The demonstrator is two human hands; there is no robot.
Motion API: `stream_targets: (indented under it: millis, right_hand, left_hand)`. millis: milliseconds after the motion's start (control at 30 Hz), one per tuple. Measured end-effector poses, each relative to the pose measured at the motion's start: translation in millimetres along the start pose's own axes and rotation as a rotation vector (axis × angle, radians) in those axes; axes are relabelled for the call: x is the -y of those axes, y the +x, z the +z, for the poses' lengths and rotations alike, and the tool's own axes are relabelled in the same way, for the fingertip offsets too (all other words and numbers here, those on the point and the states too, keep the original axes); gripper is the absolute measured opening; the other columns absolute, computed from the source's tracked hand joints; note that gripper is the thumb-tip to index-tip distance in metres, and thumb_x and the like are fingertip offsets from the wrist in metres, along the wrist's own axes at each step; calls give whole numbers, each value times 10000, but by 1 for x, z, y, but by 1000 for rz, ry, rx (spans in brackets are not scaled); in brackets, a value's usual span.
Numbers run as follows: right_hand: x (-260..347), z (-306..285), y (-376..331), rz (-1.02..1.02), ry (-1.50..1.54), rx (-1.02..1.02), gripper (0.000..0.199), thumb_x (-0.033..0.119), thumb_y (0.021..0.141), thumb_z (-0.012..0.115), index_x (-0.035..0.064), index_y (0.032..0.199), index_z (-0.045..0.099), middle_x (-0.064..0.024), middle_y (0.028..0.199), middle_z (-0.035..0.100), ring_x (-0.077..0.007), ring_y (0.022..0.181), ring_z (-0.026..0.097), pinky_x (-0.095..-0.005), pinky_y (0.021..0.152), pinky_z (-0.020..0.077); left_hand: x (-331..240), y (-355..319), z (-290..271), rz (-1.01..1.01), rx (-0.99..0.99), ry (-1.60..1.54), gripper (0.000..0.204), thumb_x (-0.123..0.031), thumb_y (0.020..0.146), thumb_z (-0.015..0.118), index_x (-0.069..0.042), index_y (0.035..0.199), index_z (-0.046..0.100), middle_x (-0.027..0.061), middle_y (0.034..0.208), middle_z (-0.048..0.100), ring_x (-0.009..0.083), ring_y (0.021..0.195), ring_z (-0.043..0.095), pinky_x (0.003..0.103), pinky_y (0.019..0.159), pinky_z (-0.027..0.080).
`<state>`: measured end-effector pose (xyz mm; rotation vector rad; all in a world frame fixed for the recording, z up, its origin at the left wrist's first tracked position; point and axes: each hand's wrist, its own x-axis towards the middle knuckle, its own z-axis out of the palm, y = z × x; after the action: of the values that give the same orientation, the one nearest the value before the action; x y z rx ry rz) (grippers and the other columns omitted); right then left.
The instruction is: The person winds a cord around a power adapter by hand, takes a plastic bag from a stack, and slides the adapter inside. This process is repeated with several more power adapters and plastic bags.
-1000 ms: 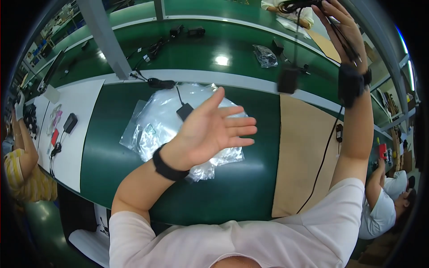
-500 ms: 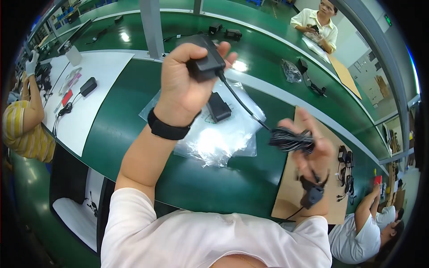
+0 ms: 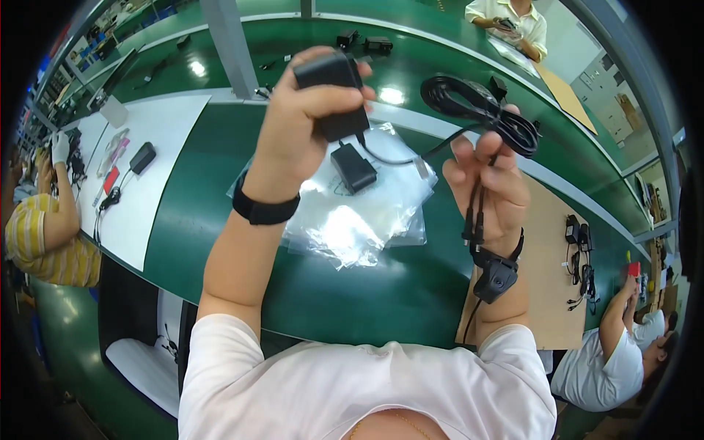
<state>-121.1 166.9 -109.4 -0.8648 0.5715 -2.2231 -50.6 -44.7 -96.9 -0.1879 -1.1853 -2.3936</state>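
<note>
My left hand point(image 3: 297, 136) is closed around a black power adapter point(image 3: 328, 81), raised above the green table point(image 3: 367, 304). A cord runs from the adapter to a coiled black cable point(image 3: 462, 99), bundled around its middle. Fingers of my right hand point(image 3: 497, 187) are closed on this coil near its bundled middle. Two cable ends with a barrel plug point(image 3: 475, 229) hang down across my palm. Below and between my hands, a second black adapter point(image 3: 353, 167) lies on a pile of clear plastic bags point(image 3: 396, 216). A small black device point(image 3: 496, 279) is strapped to my right wrist.
On the left, a white sheet point(image 3: 172, 147) bears an adapter point(image 3: 143, 157) and small items; a person in yellow stripes point(image 3: 51, 238) sits there. To the right, several adapters point(image 3: 578, 233) lie on a brown board point(image 3: 543, 308). A grey post point(image 3: 233, 55) stands ahead.
My right hand has risen with the coiled cable, which now stands above my fingers, its plug ends hanging. The adapter has turned in my left hand, which shifted slightly left.
</note>
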Motion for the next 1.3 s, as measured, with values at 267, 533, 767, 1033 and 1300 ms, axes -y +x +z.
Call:
stream_targets:
  millis: [267,533,767,1033,1300]
  right_hand:
    - [7,-18,10,-88,-410,-69,332,-169,665,489,75,886,442,-169,955,600,-174,814,599,-227,652,444]
    - [4,-42,19,-276,-835,283,124,-19,792,525,64,744,446,-76,736,504,-242,855,569,-375,795,456]
    - [9,-45,21,-304,-926,234,197,-137,734,416,53,700,457,-135,827,554,-192,789,489,-359,772,479]
    - [1,-47,21,-321,-1001,166,228,-187,642,406,34,664,457,-108,789,567,-196,814,468,-357,754,483]
    - [5,-20,22,-589,-1572,343,308,-179,526,459,65,675,573,-28,705,593,-251,857,491,-285,562,401]
  left_hand:
    - [27,-15,20,-299,122,-176,431,40,701,618,-37,1088,444,123,944,561,243,826,594,367,762,500]
    - [35,-12,17,-368,27,-429,209,-118,806,598,-8,978,551,117,938,580,233,929,560,423,885,445]
    - [29,-11,15,-362,54,-444,207,-114,817,576,2,986,546,139,965,587,250,942,557,448,890,437]
    - [26,-14,21,-386,21,-426,219,-115,819,570,0,1004,546,146,969,595,257,928,567,438,894,438]
    - [26,-16,23,-323,78,-118,422,-182,835,528,66,1167,447,208,1104,535,276,1030,530,373,918,409]
